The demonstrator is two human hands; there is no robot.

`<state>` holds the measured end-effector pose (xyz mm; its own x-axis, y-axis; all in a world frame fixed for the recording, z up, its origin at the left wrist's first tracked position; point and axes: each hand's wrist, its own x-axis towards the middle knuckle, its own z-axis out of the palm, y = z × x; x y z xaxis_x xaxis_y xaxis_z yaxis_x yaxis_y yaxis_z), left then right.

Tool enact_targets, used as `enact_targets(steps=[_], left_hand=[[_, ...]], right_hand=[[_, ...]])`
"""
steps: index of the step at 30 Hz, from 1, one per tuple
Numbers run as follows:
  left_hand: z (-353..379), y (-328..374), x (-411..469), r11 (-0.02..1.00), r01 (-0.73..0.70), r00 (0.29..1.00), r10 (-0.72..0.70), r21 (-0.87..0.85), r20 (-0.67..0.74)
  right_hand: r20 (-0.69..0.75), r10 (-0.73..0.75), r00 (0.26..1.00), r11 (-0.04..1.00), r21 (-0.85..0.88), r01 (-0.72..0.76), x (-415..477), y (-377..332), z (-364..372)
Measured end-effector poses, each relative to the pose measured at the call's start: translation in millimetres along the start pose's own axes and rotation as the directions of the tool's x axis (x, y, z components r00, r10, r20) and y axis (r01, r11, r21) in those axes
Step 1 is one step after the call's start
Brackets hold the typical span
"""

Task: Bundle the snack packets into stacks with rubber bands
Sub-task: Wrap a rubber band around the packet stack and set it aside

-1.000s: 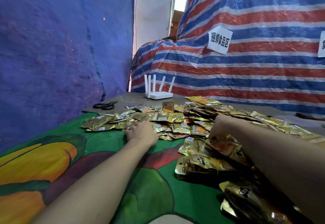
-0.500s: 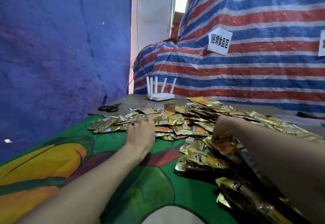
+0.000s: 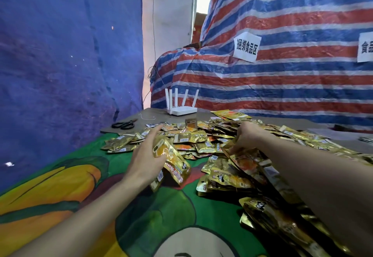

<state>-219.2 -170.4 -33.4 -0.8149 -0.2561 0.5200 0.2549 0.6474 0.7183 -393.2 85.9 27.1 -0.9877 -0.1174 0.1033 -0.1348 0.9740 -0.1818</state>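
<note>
Packets (image 3: pixel 171 159) just left the pile (image 3: pixel 201 141) — left hand (image 3: pixel 146 155) clasps 1 starter stack; right hand (image 3: pixel 249 135) rummaging, grip unclear.

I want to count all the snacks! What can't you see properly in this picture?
All in the head view:
- The right hand's grip: its fingertips are buried in the packet pile.
- Packets under the right forearm, hidden by it.
- The second paper sign, cut off by the right edge.
- A thin white loop beside the scissors: too small to identify.
</note>
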Motion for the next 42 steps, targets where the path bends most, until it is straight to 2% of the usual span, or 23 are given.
enact_targets(steps=[4,8,10,12,13,16,19,21,23,27,29,32,34,36,39,42], left_hand=[[-3.8,6.9,-11.1,0.998,-0.004,0.983,-0.007,0.060,0.185],[-9.7,12.1,-22.5,0.984,-0.027,0.950,-0.029,0.175,0.311],[-14.8,18.4,-26.4,0.923,-0.062,0.932,-0.082,0.380,0.352],[-15.2,24.5,-33.2,0.787,-0.143,0.922,-0.114,0.600,0.370],[-13.5,28.4,-37.7,0.758,-0.163,0.924,-0.107,0.632,0.367],[-9.8,37.2,-49.6,0.751,-0.216,0.930,-0.037,0.625,0.365],[-8.2,38.4,-57.3,0.679,-0.372,0.894,0.078,0.633,0.442],[-9.3,40.3,-56.9,0.719,-0.382,0.872,0.072,0.581,0.485],[-13.1,42.7,-54.4,0.806,-0.316,0.878,0.048,0.500,0.477],[-21.5,51.7,-55.0,0.946,-0.087,0.956,-0.009,0.312,0.294],[-24.8,57.3,-59.0,0.978,0.048,0.976,-0.089,0.204,0.198],[-25.8,60.9,-68.2,0.973,0.231,0.966,-0.232,0.020,0.111],[-24.1,62.2,-74.8,0.932,0.343,0.939,-0.338,-0.119,0.059],[-20.6,62.9,-81.0,0.838,0.456,0.884,-0.467,-0.298,0.039],[-12.1,65.1,-91.4,0.600,0.573,0.772,-0.625,-0.559,0.120],[-3.0,70.9,-103.7,0.374,0.581,0.702,-0.679,-0.723,0.213]], right_hand=[[-0.153,-0.217,0.964,0.975,-0.092,0.205,-8.0,0.4,-6.8],[-0.106,-0.398,0.911,0.901,-0.235,0.366,-22.0,3.8,-17.0],[-0.019,-0.399,0.917,0.886,-0.267,0.380,-29.4,8.6,-18.0],[0.088,-0.326,0.941,0.903,-0.267,0.337,-36.7,13.0,-17.1],[0.126,-0.282,0.951,0.913,-0.269,0.307,-40.0,14.9,-16.8],[0.169,-0.227,0.959,0.931,-0.253,0.265,-48.5,17.4,-18.3],[0.096,-0.259,0.961,0.932,-0.235,0.275,-58.1,17.4,-23.2],[-0.002,-0.296,0.955,0.932,-0.221,0.288,-64.3,18.3,-27.9],[-0.112,-0.344,0.932,0.925,-0.214,0.316,-72.0,17.6,-34.2],[-0.357,-0.478,0.803,0.878,-0.217,0.427,-90.9,11.7,-46.8],[-0.446,-0.488,0.751,0.865,-0.129,0.485,-105.1,4.8,-51.6],[-0.488,-0.444,0.751,0.831,0.090,0.549,-136.7,-8.6,-56.4],[-0.489,-0.421,0.764,0.778,0.238,0.581,-161.7,-16.8,-55.2],[-0.456,-0.365,0.812,0.711,0.427,0.559,-187.3,-23.3,-49.3],[-0.407,-0.304,0.861,0.626,0.596,0.502,-219.1,-29.3,-36.6],[-0.375,-0.190,0.907,0.451,0.788,0.420,-240.2,-31.2,-26.1]])
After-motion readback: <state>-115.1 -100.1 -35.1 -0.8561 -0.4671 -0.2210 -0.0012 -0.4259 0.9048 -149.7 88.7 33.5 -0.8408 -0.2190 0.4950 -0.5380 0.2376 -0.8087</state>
